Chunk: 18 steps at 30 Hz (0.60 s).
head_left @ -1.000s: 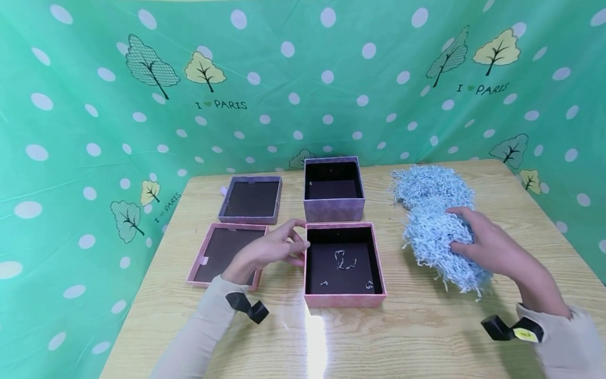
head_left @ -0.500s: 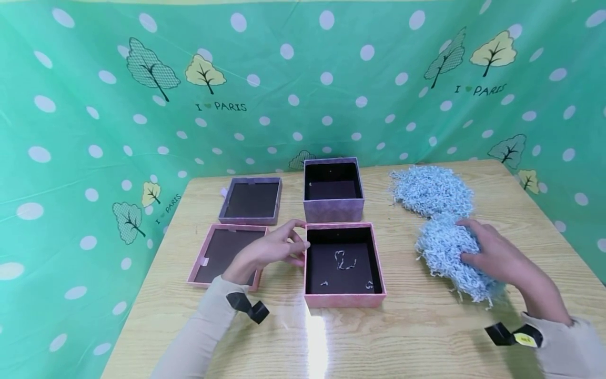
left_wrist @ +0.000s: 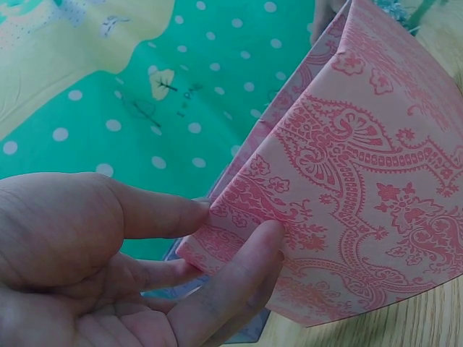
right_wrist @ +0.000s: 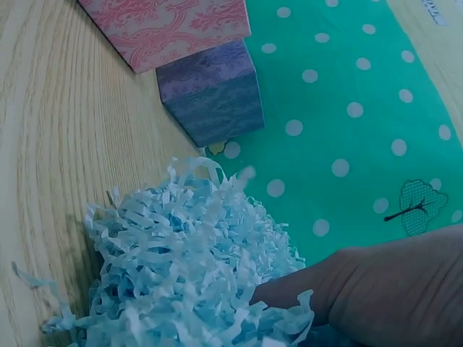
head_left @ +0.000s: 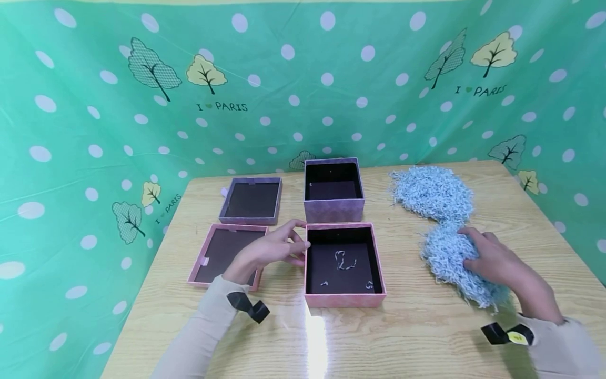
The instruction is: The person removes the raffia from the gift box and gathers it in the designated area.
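Observation:
Crinkled light blue shredded paper [head_left: 450, 252] is in my right hand [head_left: 494, 260], whose thumb and fingers grip the near clump from its right side. In the right wrist view the thumb sinks into the shredded paper [right_wrist: 188, 253], and the other fingers are hidden. My left hand [head_left: 274, 246] holds the left wall of an open pink box [head_left: 345, 300]. Seen from the left wrist, the thumb is at the rim of the patterned pink box [left_wrist: 347, 173] and fingertips touch its outer wall. A few paper strands [head_left: 344, 260] lie on the box's black floor.
A second blue paper heap [head_left: 431, 190] lies behind, touching the gripped clump. An open purple box [head_left: 334, 210] stands behind the pink one. To the left lie a purple lid [head_left: 251, 200] and a pink lid [head_left: 222, 255], insides up. A dotted green cloth [head_left: 326, 105] hangs behind.
My right hand has moved slightly right and toward me with the near paper clump, narrowing its contact with the far heap. The left hand and the boxes have stayed put.

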Motion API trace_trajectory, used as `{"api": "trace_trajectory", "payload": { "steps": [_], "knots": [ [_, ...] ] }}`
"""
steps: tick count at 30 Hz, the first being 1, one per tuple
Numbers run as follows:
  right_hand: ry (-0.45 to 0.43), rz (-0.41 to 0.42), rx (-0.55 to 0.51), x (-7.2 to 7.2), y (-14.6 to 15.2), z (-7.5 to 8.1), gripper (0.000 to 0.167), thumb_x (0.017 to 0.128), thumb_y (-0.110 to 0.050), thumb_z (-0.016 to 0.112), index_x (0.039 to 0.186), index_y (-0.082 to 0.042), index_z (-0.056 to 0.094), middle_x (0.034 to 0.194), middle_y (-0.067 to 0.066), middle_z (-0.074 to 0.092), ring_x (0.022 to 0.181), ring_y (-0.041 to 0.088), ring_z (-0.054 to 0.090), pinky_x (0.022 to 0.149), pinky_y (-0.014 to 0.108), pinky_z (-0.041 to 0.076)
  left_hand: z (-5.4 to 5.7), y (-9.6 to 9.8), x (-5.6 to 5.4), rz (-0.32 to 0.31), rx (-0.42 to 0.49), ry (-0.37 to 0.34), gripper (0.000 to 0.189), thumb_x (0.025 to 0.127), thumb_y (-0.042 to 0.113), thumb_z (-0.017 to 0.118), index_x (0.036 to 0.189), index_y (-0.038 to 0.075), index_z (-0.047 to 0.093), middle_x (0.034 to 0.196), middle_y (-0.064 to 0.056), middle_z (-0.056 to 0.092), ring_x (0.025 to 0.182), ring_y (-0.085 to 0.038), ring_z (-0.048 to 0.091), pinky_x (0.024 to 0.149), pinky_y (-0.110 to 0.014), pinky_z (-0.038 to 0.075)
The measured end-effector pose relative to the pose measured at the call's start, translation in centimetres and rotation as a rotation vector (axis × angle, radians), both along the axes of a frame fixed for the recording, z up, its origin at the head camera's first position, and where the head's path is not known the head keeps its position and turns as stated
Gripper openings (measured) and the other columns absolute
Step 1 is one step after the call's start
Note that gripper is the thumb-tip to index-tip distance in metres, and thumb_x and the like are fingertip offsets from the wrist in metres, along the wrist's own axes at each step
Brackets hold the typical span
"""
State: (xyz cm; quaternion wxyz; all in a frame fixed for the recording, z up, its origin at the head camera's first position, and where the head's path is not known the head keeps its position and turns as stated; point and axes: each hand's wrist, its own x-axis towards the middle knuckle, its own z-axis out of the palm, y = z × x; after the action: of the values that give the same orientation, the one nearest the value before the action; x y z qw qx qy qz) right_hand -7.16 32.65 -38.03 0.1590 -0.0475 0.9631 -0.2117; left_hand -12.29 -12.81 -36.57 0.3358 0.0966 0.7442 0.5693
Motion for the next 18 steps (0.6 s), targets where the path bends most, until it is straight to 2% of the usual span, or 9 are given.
{"api": "trace_trajectory", "payload": {
  "steps": [4,9,15,18],
  "knots": [
    [-0.026,-0.005,-0.005,0.1,0.1,-0.1,0.070,0.088,-0.010,0.060,0.145,0.002,0.021,0.130,0.044,0.026,0.108,0.060,0.039,0.068,0.054,0.048,0.0,0.0,0.0,0.000,0.007,0.004,0.053,0.096,0.006,0.054,0.142,0.006,0.027,0.099,-0.016,0.048,0.080,-0.019,0.065,0.081,-0.043,0.058],
    [-0.032,0.004,0.009,0.1,0.2,0.1,0.071,0.088,-0.011,0.060,0.146,0.004,0.021,0.133,0.046,0.024,0.112,0.062,0.034,0.076,0.065,0.045,0.1,0.1,-0.1,0.001,0.001,0.008,0.053,0.096,0.007,0.054,0.142,0.006,0.028,0.099,-0.016,0.048,0.081,-0.020,0.065,0.080,-0.042,0.059],
    [-0.025,0.022,0.023,0.3,0.4,1.1,0.079,0.088,-0.019,0.065,0.146,0.008,0.019,0.133,0.047,0.023,0.115,0.063,0.030,0.084,0.072,0.038,0.1,0.1,-0.1,-0.007,-0.024,0.019,0.052,0.096,0.007,0.054,0.141,0.007,0.028,0.099,-0.015,0.048,0.081,-0.020,0.066,0.080,-0.041,0.059],
    [-0.026,0.017,0.044,0.3,0.5,2.1,0.083,0.087,-0.027,0.067,0.146,0.009,0.020,0.134,0.047,0.021,0.115,0.064,0.029,0.084,0.072,0.038,0.2,0.2,-0.1,-0.015,-0.062,0.040,0.052,0.097,0.010,0.054,0.142,0.008,0.028,0.101,-0.016,0.049,0.086,-0.028,0.067,0.083,-0.044,0.058]
  ]
}}
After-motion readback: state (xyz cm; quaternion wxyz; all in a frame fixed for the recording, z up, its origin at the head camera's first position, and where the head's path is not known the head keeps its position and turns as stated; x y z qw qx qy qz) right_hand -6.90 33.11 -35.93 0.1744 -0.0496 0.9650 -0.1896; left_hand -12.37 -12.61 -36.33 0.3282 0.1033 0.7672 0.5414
